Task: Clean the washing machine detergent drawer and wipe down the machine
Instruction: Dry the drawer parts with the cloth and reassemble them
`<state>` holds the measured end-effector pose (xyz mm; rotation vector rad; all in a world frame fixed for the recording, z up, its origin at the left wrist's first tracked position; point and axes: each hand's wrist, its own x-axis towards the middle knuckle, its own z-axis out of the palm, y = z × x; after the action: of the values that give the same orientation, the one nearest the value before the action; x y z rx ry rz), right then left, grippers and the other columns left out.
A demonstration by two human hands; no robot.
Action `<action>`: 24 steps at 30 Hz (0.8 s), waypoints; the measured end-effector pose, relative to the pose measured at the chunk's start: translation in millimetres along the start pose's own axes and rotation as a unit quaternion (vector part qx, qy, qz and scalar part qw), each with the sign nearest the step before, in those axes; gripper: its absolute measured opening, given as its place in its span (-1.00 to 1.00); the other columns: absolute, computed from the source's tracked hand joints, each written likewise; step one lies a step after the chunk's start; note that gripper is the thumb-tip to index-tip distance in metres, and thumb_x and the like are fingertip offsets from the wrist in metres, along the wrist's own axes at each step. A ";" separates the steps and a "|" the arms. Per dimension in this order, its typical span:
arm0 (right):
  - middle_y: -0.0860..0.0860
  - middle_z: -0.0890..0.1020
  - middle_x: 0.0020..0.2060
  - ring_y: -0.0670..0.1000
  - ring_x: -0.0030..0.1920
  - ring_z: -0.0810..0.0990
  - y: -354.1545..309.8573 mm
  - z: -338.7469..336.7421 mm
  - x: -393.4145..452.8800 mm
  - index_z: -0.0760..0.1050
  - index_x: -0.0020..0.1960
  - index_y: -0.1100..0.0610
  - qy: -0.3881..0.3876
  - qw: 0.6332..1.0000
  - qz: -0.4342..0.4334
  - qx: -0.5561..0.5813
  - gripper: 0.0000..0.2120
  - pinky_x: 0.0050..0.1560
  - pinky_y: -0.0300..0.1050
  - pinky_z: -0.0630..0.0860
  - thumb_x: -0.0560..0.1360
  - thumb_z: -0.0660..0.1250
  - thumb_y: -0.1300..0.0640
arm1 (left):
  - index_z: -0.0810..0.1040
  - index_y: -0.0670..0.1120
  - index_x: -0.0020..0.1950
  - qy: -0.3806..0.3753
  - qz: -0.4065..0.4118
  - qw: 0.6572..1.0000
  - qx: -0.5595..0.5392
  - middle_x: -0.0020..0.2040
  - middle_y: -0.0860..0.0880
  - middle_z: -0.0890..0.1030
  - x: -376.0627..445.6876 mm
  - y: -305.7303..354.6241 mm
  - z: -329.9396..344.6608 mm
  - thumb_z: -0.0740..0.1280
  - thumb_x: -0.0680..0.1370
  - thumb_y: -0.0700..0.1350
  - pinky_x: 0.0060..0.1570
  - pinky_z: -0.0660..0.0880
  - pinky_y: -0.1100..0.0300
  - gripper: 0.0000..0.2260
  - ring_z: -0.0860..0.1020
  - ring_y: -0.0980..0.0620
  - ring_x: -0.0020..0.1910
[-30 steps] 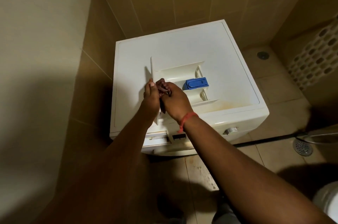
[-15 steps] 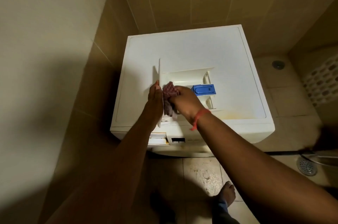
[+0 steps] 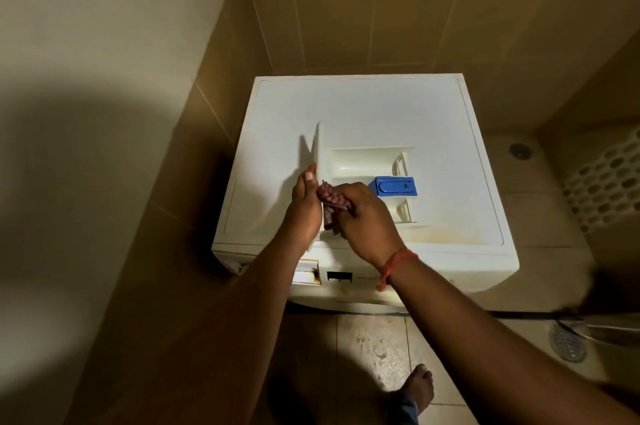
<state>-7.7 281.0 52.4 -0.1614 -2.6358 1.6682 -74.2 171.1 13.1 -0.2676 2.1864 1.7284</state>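
Tiled corner | left hand [image 3: 304,206] grips plastic drawer [image 3: 367,161] front | right hand [image 3: 367,220] clutches crumpled cloth [image 3: 330,199]

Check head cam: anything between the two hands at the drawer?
Yes. A bunched reddish cloth sits between left hand and right hand, gripped by the right against the detergent drawer. Head view.

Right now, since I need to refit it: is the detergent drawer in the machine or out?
Out. The detergent drawer lies on top of the washing machine, and its slot in the front stands open.
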 end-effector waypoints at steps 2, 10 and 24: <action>0.02 0.55 -0.03 -0.06 -0.04 0.56 -3.6 -1.9 21.6 0.63 0.08 0.04 0.024 0.998 -0.031 -0.044 -0.71 0.05 -0.28 0.48 0.53 0.24 0.31 | 0.21 0.13 0.56 -0.004 0.000 1.000 0.004 0.48 -0.04 0.38 -2.0 -1.3 0.4 -0.10 0.69 0.17 0.26 0.28 0.26 -0.55 0.38 0.01 0.41; 0.18 0.46 0.15 0.24 0.13 0.53 -11.7 -7.1 157.8 0.53 0.30 0.12 -0.050 0.943 -0.070 -0.323 -0.53 0.11 -0.09 0.46 0.43 0.27 0.40 | 0.19 0.21 0.55 0.002 0.015 0.999 0.035 0.56 0.06 0.25 -2.4 -1.0 -0.7 -0.10 0.68 0.17 0.27 0.15 0.28 -0.57 0.26 0.02 0.50; -0.10 0.38 -0.10 -0.13 -0.14 0.47 3.6 1.5 32.6 0.63 0.16 0.15 -0.064 0.995 -0.051 -0.057 -0.69 -0.16 -0.51 0.38 0.52 0.29 0.39 | 0.36 0.05 0.49 0.028 0.006 0.995 -0.096 0.33 0.05 0.50 -8.6 2.4 3.7 -0.15 0.68 0.17 0.29 0.31 0.25 -0.49 0.44 0.16 0.27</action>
<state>-40.0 284.3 47.2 0.0818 -2.7799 1.5482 -66.6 174.8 17.8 -0.3551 2.0651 1.9621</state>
